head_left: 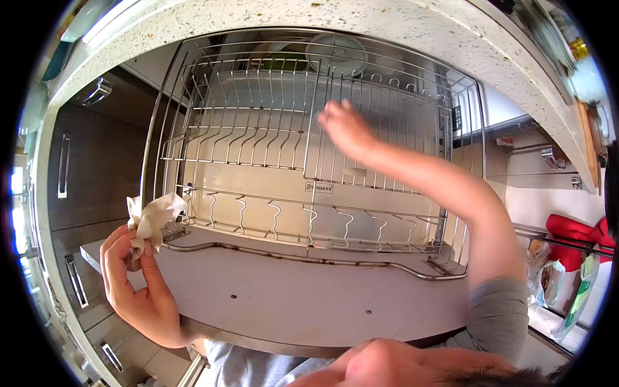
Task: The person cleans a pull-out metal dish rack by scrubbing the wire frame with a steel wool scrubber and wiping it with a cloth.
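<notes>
At the lower left, my left hand [138,284] pinches a crumpled white tissue [155,222] between thumb and fingers, beside the left bar of a pull-out wire dish rack [309,155]. My right hand [346,129] is over the rack's upper middle, slightly blurred, its fingers bent and a little apart with nothing visible in them. Whether it touches the wires I cannot tell. Wavy wires and upright prongs make up the rack, and a small label plate [319,188] sits at its centre. Dark spots mark the bent front tube [271,253].
Bowls [335,55] stand behind the rack. A drawer front [290,290] lies between the rack and my body. Speckled countertop [309,14] curves overhead. Dark cabinets with handles [63,166] flank the left; a red cloth [574,238] and packets [549,282] are at right.
</notes>
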Action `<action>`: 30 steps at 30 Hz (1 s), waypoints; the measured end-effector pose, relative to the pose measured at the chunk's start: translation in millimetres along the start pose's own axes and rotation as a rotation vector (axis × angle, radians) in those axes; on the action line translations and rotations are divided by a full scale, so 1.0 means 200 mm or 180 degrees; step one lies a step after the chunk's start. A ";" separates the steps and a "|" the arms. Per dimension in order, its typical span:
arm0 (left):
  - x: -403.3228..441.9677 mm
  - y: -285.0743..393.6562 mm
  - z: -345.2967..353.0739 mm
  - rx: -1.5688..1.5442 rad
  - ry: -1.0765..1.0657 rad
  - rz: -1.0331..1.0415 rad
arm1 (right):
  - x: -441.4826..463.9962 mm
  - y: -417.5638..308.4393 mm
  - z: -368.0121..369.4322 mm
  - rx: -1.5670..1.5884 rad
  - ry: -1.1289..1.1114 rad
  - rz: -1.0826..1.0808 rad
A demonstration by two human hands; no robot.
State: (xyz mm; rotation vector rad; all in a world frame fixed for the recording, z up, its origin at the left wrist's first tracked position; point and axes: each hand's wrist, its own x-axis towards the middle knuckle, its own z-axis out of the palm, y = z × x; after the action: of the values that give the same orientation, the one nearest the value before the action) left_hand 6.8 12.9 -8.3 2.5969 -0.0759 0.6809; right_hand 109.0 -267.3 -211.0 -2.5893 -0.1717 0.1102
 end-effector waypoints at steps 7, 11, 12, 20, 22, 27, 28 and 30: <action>0.00 -0.02 -0.01 -0.0004 -0.0040 0.0250 | 0.09 0.18 -0.10 0.0422 -0.0887 -0.0206; 0.00 -0.03 0.00 -0.0006 -0.0022 0.0311 | 0.19 0.05 -0.49 -0.0619 -0.0278 -0.0383; 0.00 -0.02 0.00 -0.0024 -0.0034 0.0297 | 0.20 0.04 -0.52 -0.0660 -0.0304 -0.0315; 0.01 -0.02 -0.02 -0.0042 -0.0046 0.0398 | 0.44 0.36 -0.16 -0.0852 0.0699 -0.0436; 0.01 -0.02 -0.02 -0.0020 -0.0097 0.0376 | 0.36 0.31 -0.03 -0.0713 0.0974 0.0078; 0.01 -0.02 -0.02 -0.0126 0.0029 0.0395 | 0.11 0.19 -0.07 -0.0676 0.0587 -0.0692; 0.01 -0.01 -0.02 -0.0125 0.0027 0.0394 | 0.18 0.19 -0.12 -0.0880 0.0651 -0.0436; 0.01 -0.01 -0.02 -0.0125 -0.0003 0.0419 | 0.36 0.32 -0.13 -0.1205 0.0835 -0.0175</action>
State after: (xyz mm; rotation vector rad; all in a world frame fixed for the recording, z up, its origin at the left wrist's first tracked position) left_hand 7.4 16.4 -5.6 2.5716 -0.2598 0.7170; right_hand 188.9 -324.2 -224.3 -2.9378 -0.1808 -0.3100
